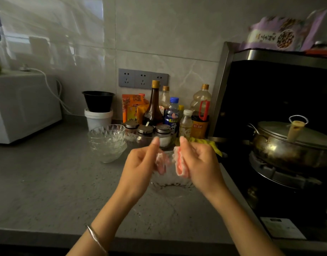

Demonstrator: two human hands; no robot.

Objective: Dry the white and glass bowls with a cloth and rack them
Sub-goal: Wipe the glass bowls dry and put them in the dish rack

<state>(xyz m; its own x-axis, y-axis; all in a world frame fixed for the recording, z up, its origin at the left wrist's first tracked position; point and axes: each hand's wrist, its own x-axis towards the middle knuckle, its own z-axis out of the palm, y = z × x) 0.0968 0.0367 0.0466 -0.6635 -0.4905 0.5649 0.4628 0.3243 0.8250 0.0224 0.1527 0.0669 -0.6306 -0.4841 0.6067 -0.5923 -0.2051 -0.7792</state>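
Trouble could come if the cloth (179, 164), pinched in left hand (138, 163) and right hand (200, 163), snags the glass bowl (168, 181) beneath and tips it.

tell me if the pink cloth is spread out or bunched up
Bunched up: the pink cloth is crumpled into wads, gripped by the left hand and the right hand.

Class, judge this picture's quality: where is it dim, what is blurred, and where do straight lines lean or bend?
Head view: dim overall, darkest around the pot on the right. Head view: the left hand, right hand and pink cloth are motion-blurred. Head view: the stove's metal frame leans inward, wide-lens distortion.
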